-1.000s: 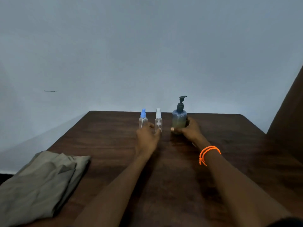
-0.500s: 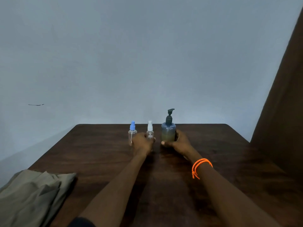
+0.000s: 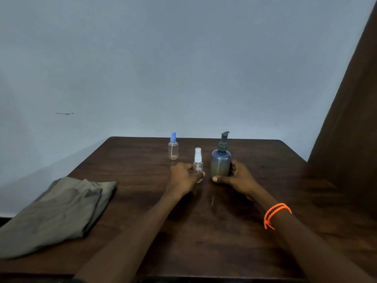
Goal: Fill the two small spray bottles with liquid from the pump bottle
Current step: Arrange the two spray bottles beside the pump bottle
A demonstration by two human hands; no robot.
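A clear spray bottle with a white cap [image 3: 198, 162] stands upright near the table's middle, and my left hand [image 3: 184, 177] grips its lower body. Right beside it stands the blue-grey pump bottle [image 3: 221, 160] with a dark pump head; my right hand [image 3: 236, 177] wraps round its base, thumb in front. A second clear spray bottle with a blue cap [image 3: 173, 147] stands alone farther back and to the left, untouched. All three bottles are capped.
The dark wooden table [image 3: 204, 231] runs to a pale wall behind. A folded olive cloth [image 3: 59, 213] lies at the table's left front edge. A brown curtain [image 3: 350, 119] hangs at the right.
Both hands have drawn the white-capped bottle and the pump bottle toward me, away from the blue-capped bottle, which stays at the back.
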